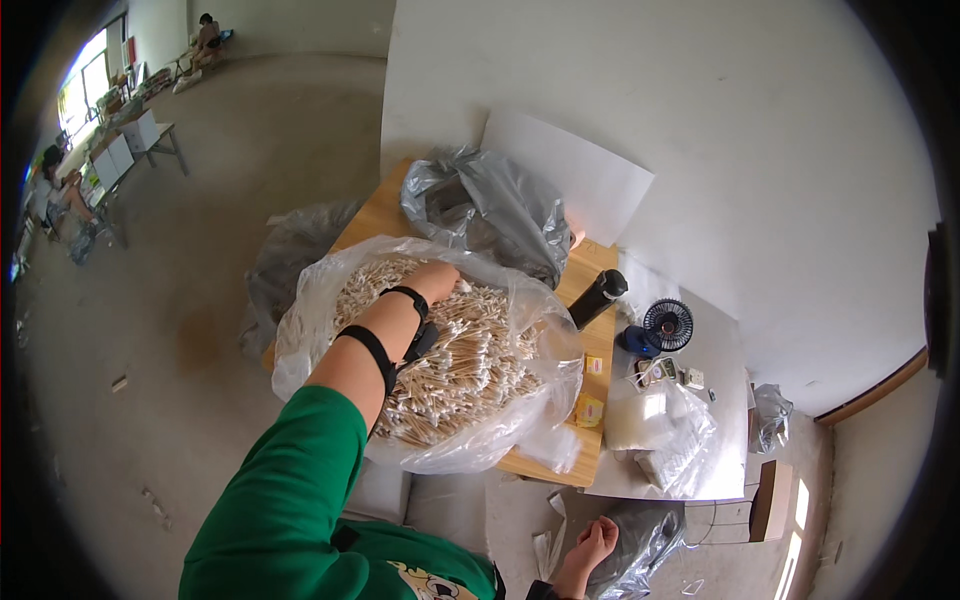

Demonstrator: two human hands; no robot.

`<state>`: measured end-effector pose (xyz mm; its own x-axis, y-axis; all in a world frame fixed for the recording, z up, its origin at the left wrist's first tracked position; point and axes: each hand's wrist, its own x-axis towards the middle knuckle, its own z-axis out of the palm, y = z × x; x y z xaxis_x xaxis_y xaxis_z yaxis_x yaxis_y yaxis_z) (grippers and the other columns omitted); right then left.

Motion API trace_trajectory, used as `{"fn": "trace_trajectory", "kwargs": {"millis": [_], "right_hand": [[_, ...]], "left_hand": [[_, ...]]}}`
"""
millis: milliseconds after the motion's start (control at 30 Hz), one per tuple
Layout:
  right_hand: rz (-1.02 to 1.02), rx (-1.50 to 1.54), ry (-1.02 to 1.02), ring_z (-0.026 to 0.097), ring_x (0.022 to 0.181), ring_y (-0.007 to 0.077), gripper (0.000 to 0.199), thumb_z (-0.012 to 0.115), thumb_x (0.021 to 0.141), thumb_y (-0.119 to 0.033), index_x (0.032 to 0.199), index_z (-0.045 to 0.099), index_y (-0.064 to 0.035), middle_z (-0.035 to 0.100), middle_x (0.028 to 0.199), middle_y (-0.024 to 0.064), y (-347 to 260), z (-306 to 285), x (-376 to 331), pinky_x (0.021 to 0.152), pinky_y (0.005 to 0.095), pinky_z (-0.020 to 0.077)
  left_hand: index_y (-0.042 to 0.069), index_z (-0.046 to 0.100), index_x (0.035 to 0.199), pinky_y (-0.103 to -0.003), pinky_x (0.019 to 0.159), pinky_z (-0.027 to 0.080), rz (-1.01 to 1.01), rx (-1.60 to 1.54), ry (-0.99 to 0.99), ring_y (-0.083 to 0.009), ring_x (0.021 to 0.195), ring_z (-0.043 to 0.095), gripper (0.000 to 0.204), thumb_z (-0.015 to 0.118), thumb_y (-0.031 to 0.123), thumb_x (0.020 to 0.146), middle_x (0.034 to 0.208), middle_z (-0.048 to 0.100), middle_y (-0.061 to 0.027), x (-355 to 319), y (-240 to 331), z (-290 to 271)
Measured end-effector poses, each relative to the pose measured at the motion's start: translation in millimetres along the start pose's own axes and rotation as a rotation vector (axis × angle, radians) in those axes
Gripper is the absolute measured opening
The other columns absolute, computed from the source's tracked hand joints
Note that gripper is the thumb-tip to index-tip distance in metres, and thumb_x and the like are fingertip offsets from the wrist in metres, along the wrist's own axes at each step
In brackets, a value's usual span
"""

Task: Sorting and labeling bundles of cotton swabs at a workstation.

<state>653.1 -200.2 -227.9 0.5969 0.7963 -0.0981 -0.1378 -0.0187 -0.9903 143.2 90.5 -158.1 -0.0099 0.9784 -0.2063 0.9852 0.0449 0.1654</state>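
A large clear plastic bag lies open on a wooden table, heaped with white-tipped cotton swabs. My left hand reaches into the heap on a green-sleeved arm with black straps at the wrist; its fingers are buried among the swabs. My right hand hangs low below the table's front edge, its fingers curled on the rim of a grey plastic bag.
A crumpled grey bag sits at the back of the table. To the right are a black bottle, a small blue fan, yellow packets and clear bags of swabs. People sit at tables far left.
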Motion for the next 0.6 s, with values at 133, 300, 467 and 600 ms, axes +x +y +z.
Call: {"fn": "trace_trajectory", "kwargs": {"millis": [133, 300, 467, 600], "right_hand": [[0.020, -0.006, -0.080, 0.040, 0.048, 0.0035, 0.009, 0.055, 0.084, 0.001, 0.085, 0.052, -0.0074, 0.050, 0.067, -0.0009, -32.1, 33.3, -4.9, 0.039, 0.0162, 0.0254], [-0.151, -0.040, -0.382, 0.045, 0.058, 0.0045, 0.005, 0.054, 0.085, 0.002, 0.090, 0.056, -0.0011, 0.054, 0.073, 0.0001, -89.3, 103.0, -11.5, 0.050, 0.0184, 0.0353], [-0.420, -0.178, -0.862, 0.052, 0.075, 0.0073, 0.021, 0.056, 0.088, -0.003, 0.109, 0.051, -0.0006, 0.058, 0.092, 0.0035, -126.1, 225.8, -35.2, 0.063, 0.0204, 0.0426], [-0.326, 0.010, -1.076, 0.056, 0.079, 0.0118, 0.039, 0.063, 0.085, -0.006, 0.120, 0.045, -0.0016, 0.059, 0.099, 0.0097, -135.8, 311.9, -80.0, 0.065, 0.0239, 0.0481]], "left_hand": [[0.006, 0.061, 0.101, -0.045, 0.080, 0.047, 0.031, -0.076, 0.176, -0.0360, 0.096, 0.059, 0.019, 0.052, 0.015, 0.088, 0.100, 0.063, -0.0168, -19.0, -16.3, -12.3], [0.002, 0.050, 0.095, -0.046, 0.073, 0.044, 0.190, -0.506, 0.409, -0.0421, 0.084, 0.057, 0.016, 0.045, 0.017, 0.093, 0.090, 0.059, -0.0231, -81.5, 8.9, -50.6], [0.000, 0.049, 0.098, -0.040, 0.064, 0.046, 0.153, -0.954, 0.251, -0.0261, 0.069, 0.061, 0.019, 0.044, 0.018, 0.095, 0.081, 0.059, -0.0161, -181.7, 48.9, -75.6], [-0.001, 0.051, 0.093, -0.030, 0.058, 0.049, 0.272, -0.926, 0.236, -0.0142, 0.068, 0.057, 0.020, 0.049, 0.019, 0.095, 0.078, 0.057, -0.0083, -220.8, 55.3, -70.4]]}}
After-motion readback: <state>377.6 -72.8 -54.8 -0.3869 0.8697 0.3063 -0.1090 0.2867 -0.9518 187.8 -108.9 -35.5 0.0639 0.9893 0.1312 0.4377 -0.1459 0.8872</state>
